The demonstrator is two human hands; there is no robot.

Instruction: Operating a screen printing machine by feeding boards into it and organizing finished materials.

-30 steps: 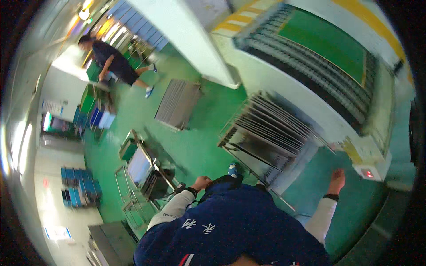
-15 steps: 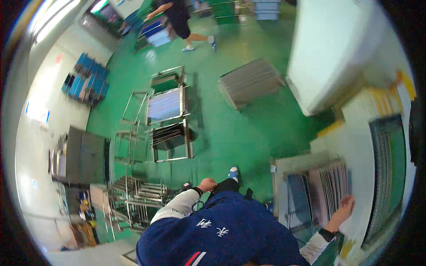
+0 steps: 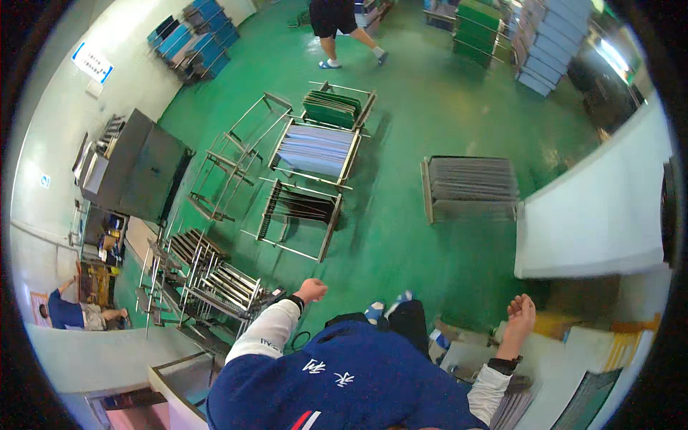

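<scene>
Head view: right hand palm hidden.

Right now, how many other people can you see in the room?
2. One person walks at the top on the green floor; another person in blue bends at the far left edge. More may be hidden.

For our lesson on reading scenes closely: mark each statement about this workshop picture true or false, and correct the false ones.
1. Both hands are empty. True: the left hand is a loose fist and the right hand is open, neither holding anything.
2. The floor is red. False: it is green.
3. A rack holds pale sheets. True.
4. Nobody else is in view. False: a walking person is at the top, and another person is at the far left.
5. The sleeves are black. False: they are white.
</scene>
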